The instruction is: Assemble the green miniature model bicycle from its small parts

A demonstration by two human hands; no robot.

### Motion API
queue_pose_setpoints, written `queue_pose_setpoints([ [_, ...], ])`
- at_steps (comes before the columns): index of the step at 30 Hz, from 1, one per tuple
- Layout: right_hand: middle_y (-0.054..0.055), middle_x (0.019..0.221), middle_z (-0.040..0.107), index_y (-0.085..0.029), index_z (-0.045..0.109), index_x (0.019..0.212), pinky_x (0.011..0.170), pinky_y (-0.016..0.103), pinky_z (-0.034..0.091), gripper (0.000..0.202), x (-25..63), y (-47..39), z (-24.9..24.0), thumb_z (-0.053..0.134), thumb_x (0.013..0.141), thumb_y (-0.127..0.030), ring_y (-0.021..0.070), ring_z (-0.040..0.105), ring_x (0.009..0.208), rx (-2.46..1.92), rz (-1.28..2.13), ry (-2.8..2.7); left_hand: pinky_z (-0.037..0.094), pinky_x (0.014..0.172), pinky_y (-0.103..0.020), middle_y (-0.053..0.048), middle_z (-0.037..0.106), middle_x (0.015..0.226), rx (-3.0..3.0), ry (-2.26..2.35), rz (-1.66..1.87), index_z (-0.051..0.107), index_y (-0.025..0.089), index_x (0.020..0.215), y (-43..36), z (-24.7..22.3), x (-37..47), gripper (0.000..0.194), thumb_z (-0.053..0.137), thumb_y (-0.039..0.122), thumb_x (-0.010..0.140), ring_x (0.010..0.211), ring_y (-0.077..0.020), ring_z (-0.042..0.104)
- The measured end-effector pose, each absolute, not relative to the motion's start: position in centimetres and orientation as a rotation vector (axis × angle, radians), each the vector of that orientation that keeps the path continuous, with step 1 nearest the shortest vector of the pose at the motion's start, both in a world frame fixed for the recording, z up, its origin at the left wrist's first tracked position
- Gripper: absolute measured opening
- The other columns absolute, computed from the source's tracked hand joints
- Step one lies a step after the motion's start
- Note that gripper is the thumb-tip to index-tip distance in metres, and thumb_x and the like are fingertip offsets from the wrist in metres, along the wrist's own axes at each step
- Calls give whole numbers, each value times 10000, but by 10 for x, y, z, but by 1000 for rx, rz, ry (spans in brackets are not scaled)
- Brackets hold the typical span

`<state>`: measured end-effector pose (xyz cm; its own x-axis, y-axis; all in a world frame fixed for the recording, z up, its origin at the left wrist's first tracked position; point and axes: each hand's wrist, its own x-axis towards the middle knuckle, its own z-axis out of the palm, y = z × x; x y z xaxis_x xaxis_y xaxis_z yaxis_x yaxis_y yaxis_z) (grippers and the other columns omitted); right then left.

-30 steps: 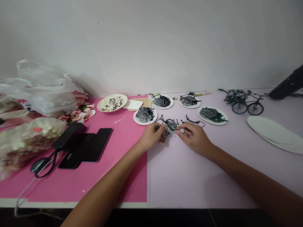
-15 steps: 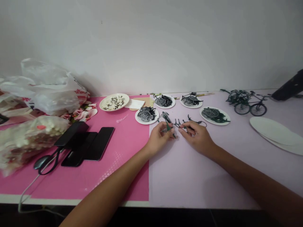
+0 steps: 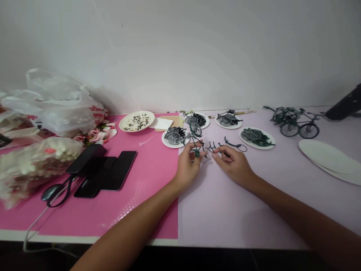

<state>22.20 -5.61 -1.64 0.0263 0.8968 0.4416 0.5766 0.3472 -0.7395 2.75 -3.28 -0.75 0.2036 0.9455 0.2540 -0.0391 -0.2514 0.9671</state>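
Note:
My left hand (image 3: 188,162) pinches a dark green toy bicycle frame (image 3: 196,143), and a grey-green wheel (image 3: 195,128) shows at its top. Just to the right, my right hand (image 3: 230,161) has its thumb and fingertips pressed together on a small dark part (image 3: 216,149). Its shape is mostly hidden. Small dark pieces (image 3: 211,145) lie on the table behind the fingertips. A curved dark piece (image 3: 231,142) and a thin ring (image 3: 241,147) rest beyond my right hand.
Plates of wheels and dark parts (image 3: 170,144) (image 3: 257,147) stand behind my hands. Built toy bicycles (image 3: 299,129) are at the back right, near white oval plates (image 3: 324,152). Phones (image 3: 120,171), a cable (image 3: 39,218) and plastic bags (image 3: 62,109) occupy the left.
The bicycle frame in my left hand has turned, so its wheel now shows upright above my fingers. My right hand has barely moved.

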Motion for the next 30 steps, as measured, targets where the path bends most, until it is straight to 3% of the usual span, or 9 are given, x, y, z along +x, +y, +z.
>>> queue_pose_setpoints([
  [13,-90,572,307,-213,714,959,506,250,308,198,223,-56,-20,713,907,-404,106,294,491,-1348,448,-1664,542,751,-259,-151,662,1441,1496,940,1196,599,197,1090,-35,-8,28,182,672,273,941,847,-137,718],
  [22,-101,529,275,-211,719,936,494,250,303,227,223,-58,-19,715,898,-435,110,289,477,-1349,421,-1682,551,776,-265,-151,689,1394,1510,943,1175,632,189,1112,-34,-9,29,231,707,301,925,931,-184,748],
  [30,-110,514,257,-211,711,898,494,257,273,179,222,-59,-15,717,890,-390,104,268,462,-1332,421,-1691,539,726,-263,-138,714,1344,1499,921,1182,644,186,1104,-35,-8,28,242,718,319,916,847,-168,735],
])
